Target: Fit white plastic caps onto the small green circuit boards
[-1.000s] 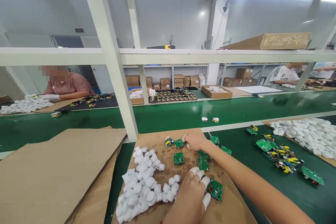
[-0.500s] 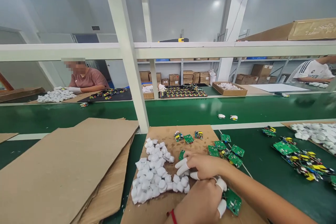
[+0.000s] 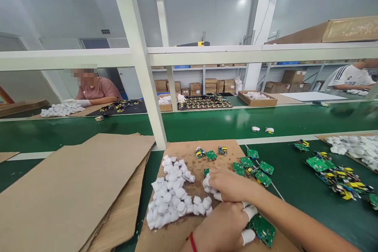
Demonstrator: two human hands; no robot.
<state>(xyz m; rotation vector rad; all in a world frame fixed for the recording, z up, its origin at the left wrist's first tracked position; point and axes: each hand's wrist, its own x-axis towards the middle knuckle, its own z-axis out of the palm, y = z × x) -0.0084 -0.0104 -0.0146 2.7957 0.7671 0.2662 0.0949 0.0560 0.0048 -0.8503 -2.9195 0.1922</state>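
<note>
My left hand [image 3: 224, 224], with white finger cots on, is closed on a green circuit board [image 3: 262, 229] at the bottom of the view. My right hand [image 3: 228, 186], also in finger cots, curls its fingers at the right edge of a pile of white plastic caps [image 3: 173, 195]; what its fingertips pinch is hidden. Both rest over a brown cardboard sheet [image 3: 189, 150]. Several more green circuit boards [image 3: 254, 167] lie just right of my right hand, and a few small ones [image 3: 211, 153] sit farther back on the cardboard.
Large cardboard sheets [image 3: 73, 181] cover the left. A white frame post [image 3: 141, 67] rises behind the cardboard. More boards [image 3: 336, 171] and white caps [image 3: 354, 147] lie at right. Two small parts [image 3: 261, 129] sit on the green belt. Other people work across the line.
My right hand came back from the far boards to the edge of the white cap pile and curled its fingers. The left hand kept hold of its board. The view shifted slightly.
</note>
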